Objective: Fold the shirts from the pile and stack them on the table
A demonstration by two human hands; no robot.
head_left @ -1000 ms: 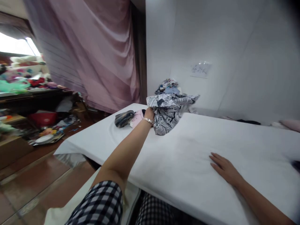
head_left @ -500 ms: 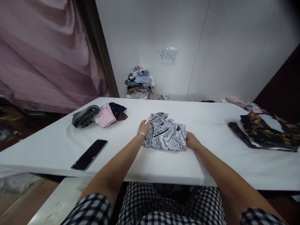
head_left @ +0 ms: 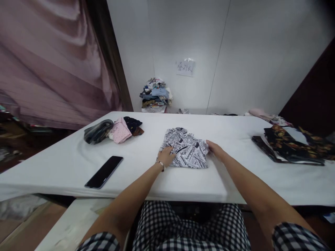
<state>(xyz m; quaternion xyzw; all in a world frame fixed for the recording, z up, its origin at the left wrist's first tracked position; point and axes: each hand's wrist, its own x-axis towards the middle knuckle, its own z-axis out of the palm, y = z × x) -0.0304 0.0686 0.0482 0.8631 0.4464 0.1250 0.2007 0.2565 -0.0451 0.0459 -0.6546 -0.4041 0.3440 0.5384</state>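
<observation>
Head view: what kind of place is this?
Probably a home or small workshop room set up for folding clothes: a white padded table, a heap of garments against the wall, folded pieces on the table, and both hands on a newsprint-pattern garment.

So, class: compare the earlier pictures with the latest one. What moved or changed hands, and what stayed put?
The newspaper-print garment, first held up in the left hand, has come down onto the white table. The left hand now rests flat on its near left corner; the right hand has moved to its right edge. The phone, rolled clothes and dark floral garment stayed put.
</observation>
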